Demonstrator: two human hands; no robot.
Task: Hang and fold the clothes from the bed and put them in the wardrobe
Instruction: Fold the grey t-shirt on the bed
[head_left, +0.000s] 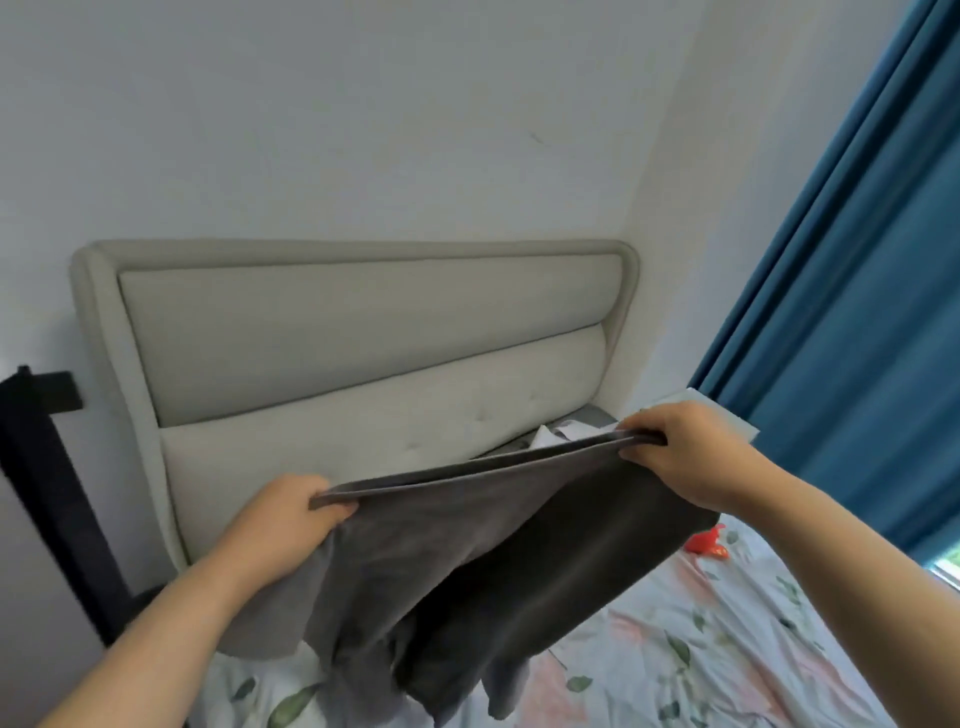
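My left hand (283, 514) and right hand (685, 452) pinch the grey garment's (467, 561) top edge; it stretches left-right between them and hangs toward the bed (701, 649).

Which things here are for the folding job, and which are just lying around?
For the job:
- grey garment, stretched out by its top edge
- left hand and right hand, each gripping one end of that edge
- bed, under the garment

Just there:
- padded headboard
- blue curtain
- small red thing on the sheet
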